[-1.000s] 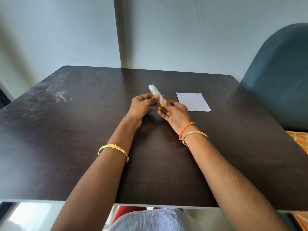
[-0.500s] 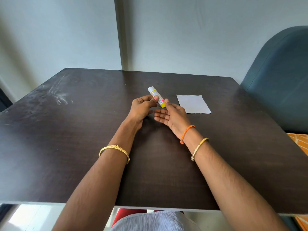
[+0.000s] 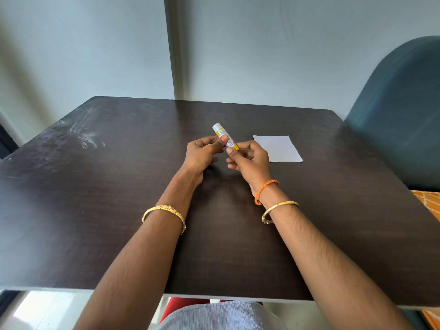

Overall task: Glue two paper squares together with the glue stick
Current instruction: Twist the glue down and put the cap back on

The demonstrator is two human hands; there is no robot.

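above mid-table [image 3: 95, 210], glue stick [image 3: 225, 138] in left hand [image 3: 202, 153] and right hand [image 3: 250, 160] grip, paper [image 3: 278, 148] just right

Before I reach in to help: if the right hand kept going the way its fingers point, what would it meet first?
Probably the left hand: the right hand points leftward along the glue stick both hold.

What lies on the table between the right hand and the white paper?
Nothing: in the head view the right hand sits just left of the white paper, with only a bare strip of dark table showing.
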